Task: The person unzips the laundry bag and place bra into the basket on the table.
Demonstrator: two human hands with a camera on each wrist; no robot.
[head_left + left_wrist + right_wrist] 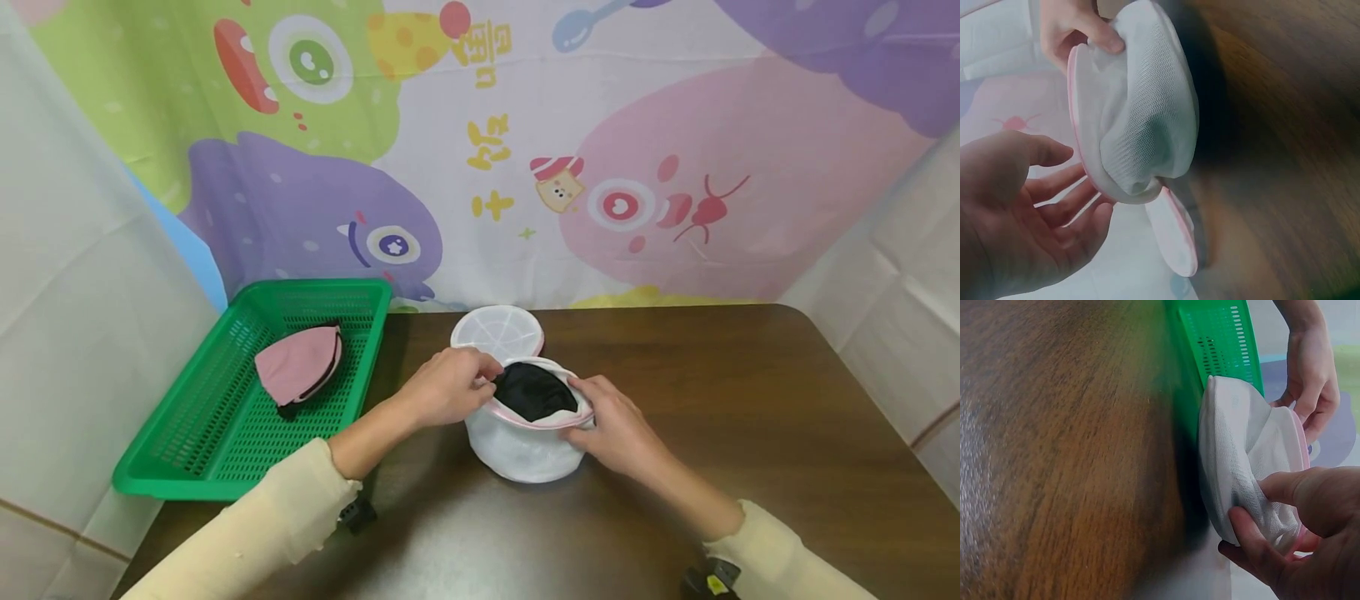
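A white mesh laundry bag [525, 454] with a pink-edged rim stands upright on the table, its round lid [497, 332] folded back behind it. Black fabric [534, 392] lies inside the opening. My right hand [618, 425] grips the bag's right rim; in the right wrist view its thumb and fingers [1250, 534] pinch the mesh wall. At the left rim is my left hand [450, 385]. The left wrist view shows that hand [1029, 212] with loosely spread fingers beside the rim, holding nothing visible; whether the fingertips touch the rim cannot be told.
A green perforated basket [195, 487] stands on the left of the brown table [750, 400]. In it lies a pink cloth item [296, 365] with black edging. A printed cartoon curtain [480, 250] hangs along the table's back edge.
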